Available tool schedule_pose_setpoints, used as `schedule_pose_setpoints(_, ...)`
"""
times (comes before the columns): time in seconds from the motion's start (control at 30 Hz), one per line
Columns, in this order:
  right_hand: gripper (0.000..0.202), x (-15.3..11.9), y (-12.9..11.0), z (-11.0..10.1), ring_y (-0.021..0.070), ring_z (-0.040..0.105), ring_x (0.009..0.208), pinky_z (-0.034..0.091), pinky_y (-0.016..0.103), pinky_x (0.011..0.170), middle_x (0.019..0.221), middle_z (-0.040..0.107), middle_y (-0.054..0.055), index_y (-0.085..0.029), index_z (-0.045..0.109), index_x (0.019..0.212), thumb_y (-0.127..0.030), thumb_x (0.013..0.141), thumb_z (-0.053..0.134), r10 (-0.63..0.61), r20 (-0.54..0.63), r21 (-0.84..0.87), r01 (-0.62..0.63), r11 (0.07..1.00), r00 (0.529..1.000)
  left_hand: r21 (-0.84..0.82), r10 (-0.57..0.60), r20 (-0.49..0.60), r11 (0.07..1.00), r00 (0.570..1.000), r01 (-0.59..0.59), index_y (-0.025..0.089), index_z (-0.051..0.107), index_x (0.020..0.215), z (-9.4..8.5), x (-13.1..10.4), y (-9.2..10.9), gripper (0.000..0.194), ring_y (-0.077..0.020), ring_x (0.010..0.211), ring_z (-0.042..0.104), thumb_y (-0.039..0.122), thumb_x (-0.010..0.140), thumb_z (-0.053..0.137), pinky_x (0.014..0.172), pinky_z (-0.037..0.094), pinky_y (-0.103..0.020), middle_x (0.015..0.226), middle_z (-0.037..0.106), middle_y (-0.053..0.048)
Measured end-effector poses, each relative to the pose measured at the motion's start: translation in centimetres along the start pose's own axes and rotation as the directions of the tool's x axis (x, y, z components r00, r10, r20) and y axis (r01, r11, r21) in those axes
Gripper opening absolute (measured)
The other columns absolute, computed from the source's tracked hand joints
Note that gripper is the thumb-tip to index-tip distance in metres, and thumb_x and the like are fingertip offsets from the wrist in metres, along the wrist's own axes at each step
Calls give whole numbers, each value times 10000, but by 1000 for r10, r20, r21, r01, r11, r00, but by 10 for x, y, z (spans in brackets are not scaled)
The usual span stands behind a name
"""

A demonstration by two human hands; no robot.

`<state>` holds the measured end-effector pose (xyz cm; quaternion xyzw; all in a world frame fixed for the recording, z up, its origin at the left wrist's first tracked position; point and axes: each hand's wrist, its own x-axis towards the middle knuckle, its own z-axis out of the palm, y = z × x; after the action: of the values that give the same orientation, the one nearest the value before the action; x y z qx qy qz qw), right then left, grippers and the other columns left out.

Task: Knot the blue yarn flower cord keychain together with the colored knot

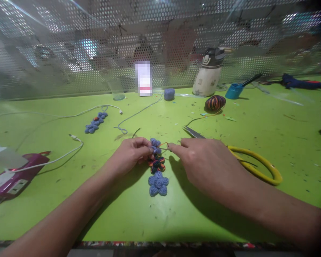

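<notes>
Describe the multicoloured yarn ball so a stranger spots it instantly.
On the green table, find the black-lidded bottle by the mesh screen. Just in front of it, slightly right, lies the yarn ball: dark with orange streaks, unlike the plain blue ball further left.

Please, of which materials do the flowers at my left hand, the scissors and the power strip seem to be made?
Flowers: matte yarn, by the strands showing in petals; fibre unclear. Scissors: grey blades look metal, by their shine; smooth yellow handles, perhaps plastic. Power strip: probably hard plastic, from its glossy, moulded magenta body.
</notes>
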<state>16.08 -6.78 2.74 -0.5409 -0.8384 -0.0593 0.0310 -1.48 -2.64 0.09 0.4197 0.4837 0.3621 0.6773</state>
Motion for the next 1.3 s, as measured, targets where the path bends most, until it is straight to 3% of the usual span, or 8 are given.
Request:
schedule_pose_setpoints(0.27,273,-4,-1,-2,161,461,576,136,309,516,653,587,53,-209,706,924,-67,824,496,-28,-49,-45,26,999,998,-80,28,39,996,999,-25,110,567,637,-2,-1,-4,139,-59,478,445,-20,677,596,500,328,-196,520,532,6)
schedule_pose_setpoints(0.53,270,-3,-2,-2,155,464,570,137,303,511,674,602,62,-198,699,919,-52,816,496,-8,-18,-43,7,999,1000,68,52,8,996,999,-52,131,550,634,1,1,-2,126,-79,468,469,22,660,608,489,338,-223,511,565,-3)
schedule_pose_setpoints(0.77,305,-2,-4,-1,157,470,547,128,305,498,658,598,51,-208,702,905,-36,798,474,35,7,-37,-35,999,999,310,134,9,942,991,-130,136,560,649,-3,5,-2,103,-96,517,502,113,652,661,518,340,-245,556,583,-2)
schedule_pose_setpoints(1.0,304,-3,-3,-1,148,455,539,130,303,500,650,595,44,-209,696,882,-39,805,456,15,-13,-14,-15,1000,1000,214,115,31,970,993,-119,154,535,647,-1,3,-3,113,-78,470,447,119,641,642,506,331,-250,508,522,38)
schedule_pose_setpoints(1.3,293,-3,-3,0,143,493,554,173,292,506,692,643,43,-213,704,896,-52,808,475,43,5,13,-43,999,999,410,155,57,897,986,-165,172,558,638,-6,7,-4,111,-125,500,484,178,655,667,526,361,-288,531,547,5)
